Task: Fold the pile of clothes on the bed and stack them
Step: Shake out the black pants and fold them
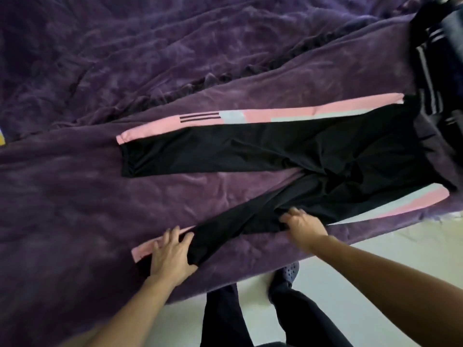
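Black track pants [263, 149] with pink and pale side stripes lie spread on the purple bed cover [75, 184], waist to the right, legs pointing left. The far leg lies flat. The near leg runs diagonally toward the bed's front edge. My left hand [170, 254] presses flat on the near leg's cuff, fingers apart. My right hand [300, 221] pinches the black fabric of the near leg around the knee. A pile of dark clothes with white stripes [436, 71] lies at the far right of the bed.
The bed's front edge runs diagonally from lower left to right, with pale floor [363, 259] below it. My legs in dark trousers and a dark perforated shoe [288, 271] stand at the edge. Rumpled purple blanket [125, 46] covers the back.
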A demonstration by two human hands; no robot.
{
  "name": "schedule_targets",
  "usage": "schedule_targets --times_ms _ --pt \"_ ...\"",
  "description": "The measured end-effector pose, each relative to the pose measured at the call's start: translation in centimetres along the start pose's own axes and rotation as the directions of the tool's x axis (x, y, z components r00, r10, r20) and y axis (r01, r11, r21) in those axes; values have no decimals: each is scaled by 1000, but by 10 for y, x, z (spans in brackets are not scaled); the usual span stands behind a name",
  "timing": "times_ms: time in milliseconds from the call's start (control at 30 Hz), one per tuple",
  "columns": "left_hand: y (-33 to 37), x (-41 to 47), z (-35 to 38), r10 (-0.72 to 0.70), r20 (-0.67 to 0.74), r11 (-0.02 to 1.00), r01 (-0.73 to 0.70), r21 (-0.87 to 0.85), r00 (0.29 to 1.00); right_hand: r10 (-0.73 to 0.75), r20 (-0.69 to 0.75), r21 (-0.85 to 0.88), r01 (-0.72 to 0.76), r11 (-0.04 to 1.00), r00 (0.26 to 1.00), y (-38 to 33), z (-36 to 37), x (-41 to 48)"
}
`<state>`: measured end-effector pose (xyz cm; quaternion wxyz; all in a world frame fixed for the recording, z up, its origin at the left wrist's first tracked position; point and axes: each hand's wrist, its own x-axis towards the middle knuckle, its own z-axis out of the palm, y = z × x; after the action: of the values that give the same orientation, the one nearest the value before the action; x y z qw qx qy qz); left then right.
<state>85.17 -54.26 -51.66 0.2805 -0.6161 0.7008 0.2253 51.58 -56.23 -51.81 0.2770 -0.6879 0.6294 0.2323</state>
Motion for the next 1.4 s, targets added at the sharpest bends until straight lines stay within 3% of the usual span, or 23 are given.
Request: schedule_targets --times_ms 67,133,233,333,433,500,533,600,633,667,733,767,800,833,900,1000,1067,1133,1200,1233,1300,1333,1400 --pt "4 -5 17 -112 -11 993 112 40 994 -15 -137 54 23 998 990 9 4 19" --pt "2 -8 32 -212 -107 977 214 5 971 -57 -208 64 71 995 977 12 7 41" --pt "-5 -17 38 -347 -131 920 310 -239 929 -83 -228 26 91 996 970 12 5 62" --pt "-23 -35 27 -395 37 738 341 -583 918 -102 -178 55 113 992 979 15 0 59" --pt "-56 -40 4 -455 126 553 390 -736 882 -153 -174 126 176 976 973 15 -28 55" --pt "-82 -26 -9 -603 53 417 372 -829 796 -94 -301 225 167 960 949 9 -53 68" --pt "-95 -17 -13 -697 -6 378 360 -853 717 -55 -375 269 165 949 926 4 -65 77" --pt "-108 -4 -15 -814 -135 428 426 -797 565 -11 -486 305 182 935 874 -11 -78 87" --pt "-105 -1 -11 -794 -257 530 419 -737 552 -27 -529 298 215 930 848 -19 -77 86" --pt "-96 1 -5 -701 -408 670 345 -657 585 -75 -564 272 271 923 822 -27 -69 82" --pt "-69 4 18 -337 -606 914 97 -393 720 -251 -533 180 398 899 808 -41 -33 64" --pt "-53 2 33 -159 -570 969 16 -248 806 -337 -433 108 420 901 836 -49 -9 52" --pt "-40 -2 48 -52 -441 994 2 -114 896 -388 -294 3 406 914 874 -55 14 41" --pt "-36 -4 62 -22 -310 1000 20 -9 951 -387 -180 -118 371 921 904 -57 35 35" --pt "-43 -3 80 -98 -221 995 103 12 970 -282 -177 -237 237 942 943 -51 62 33" --pt "-68 3 68 -113 -394 986 55 -154 912 -106 -392 -78 82 994 914 -34 61 45" --pt "-92 0 52 -119 -547 971 -19 -239 828 -69 -482 51 106 993 874 -26 47 46" --pt "-112 -10 41 -96 -583 987 1 -161 807 -100 -564 72 170 983 820 -29 36 35" --pt "-123 -21 39 -85 -398 996 75 -40 913 -171 -484 37 215 976 858 -42 37 17" --pt "-123 -25 41 -81 -250 996 89 20 965 -203 -352 29 227 973 914 -48 43 9" --pt "-117 -28 41 -125 23 987 122 108 992 -222 -94 81 230 970 971 -49 59 -8" --pt "-111 -28 37 -136 63 986 129 110 989 -221 -79 129 230 965 972 -45 63 -15" --pt "-90 -26 23 -119 -29 988 121 95 993 -156 -191 226 198 954 969 -27 61 -21"
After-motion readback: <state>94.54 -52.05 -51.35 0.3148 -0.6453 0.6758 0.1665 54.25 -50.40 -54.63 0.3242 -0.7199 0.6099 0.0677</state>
